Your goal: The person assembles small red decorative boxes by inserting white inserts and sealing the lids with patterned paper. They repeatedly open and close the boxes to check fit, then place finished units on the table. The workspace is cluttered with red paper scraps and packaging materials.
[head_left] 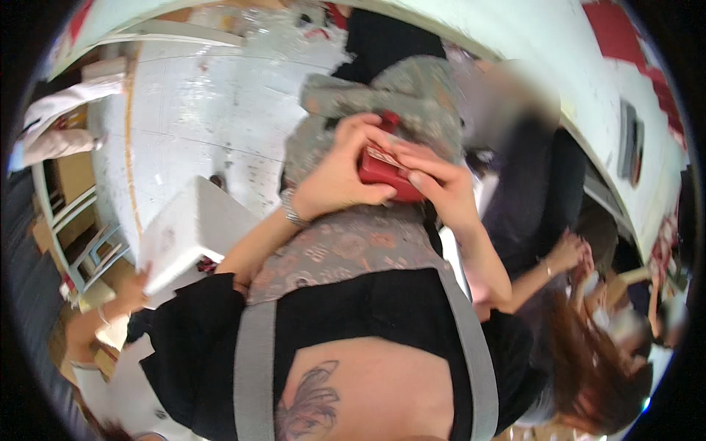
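Note:
Above my lap, both hands hold a small, glossy red item [377, 173], like a small case or pouch. My left hand [332, 175] wraps its left side, thumb along the near edge and fingers over the far side. Across its top right lie the fingers of my right hand [446, 184], with the thumb pressed close to them. A lettered strip shows on the top between my fingers; my fingers cover much of the rest, so its exact kind is unclear. Beneath it, a grey patterned apron [346, 246] covers my lap.
A white block-like box [195, 231] stands to my left, beside another person's hand [131, 290]. At my right sits a person in dark clothes, hands [566, 253] together. A white table [588, 81] curves along the far right. Shelving [62, 213] stands far left.

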The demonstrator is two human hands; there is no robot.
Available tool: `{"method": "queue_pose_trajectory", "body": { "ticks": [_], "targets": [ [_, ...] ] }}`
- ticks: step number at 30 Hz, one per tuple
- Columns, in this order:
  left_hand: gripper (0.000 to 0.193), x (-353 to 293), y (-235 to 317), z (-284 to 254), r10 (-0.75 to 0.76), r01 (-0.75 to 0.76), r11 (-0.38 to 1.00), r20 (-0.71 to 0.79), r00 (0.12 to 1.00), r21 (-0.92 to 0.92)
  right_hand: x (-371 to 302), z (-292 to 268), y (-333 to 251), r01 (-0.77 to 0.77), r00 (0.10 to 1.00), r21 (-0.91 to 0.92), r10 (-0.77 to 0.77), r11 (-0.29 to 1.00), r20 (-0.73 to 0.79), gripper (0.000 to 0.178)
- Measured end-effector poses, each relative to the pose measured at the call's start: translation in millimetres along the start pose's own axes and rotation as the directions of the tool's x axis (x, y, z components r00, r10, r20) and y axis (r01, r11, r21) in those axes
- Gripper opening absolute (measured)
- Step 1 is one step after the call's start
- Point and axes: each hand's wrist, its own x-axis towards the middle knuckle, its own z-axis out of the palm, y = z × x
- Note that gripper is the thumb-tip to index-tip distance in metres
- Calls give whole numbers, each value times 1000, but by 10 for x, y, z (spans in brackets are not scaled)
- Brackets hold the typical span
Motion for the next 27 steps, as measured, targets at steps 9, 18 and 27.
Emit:
{"method": "queue_pose_trajectory", "body": {
  "ticks": [9, 18, 27],
  "targets": [
    [60, 296, -435, 77, 42, -35, 990, 51, 998, -133, 162, -206, 306, 47, 998, -275, -53, 960, -16, 31],
    [63, 359, -527, 175, 71, -63, 992, 67, 995, -105, 234, -299, 451, -174, 982, -44, 176, 984, 71, 51],
    [71, 424, -250, 107, 191, -202, 976, 129, 973, 79, 203, -391, 311, -223, 965, 56, 212, 973, 156, 55]
  ]
}}
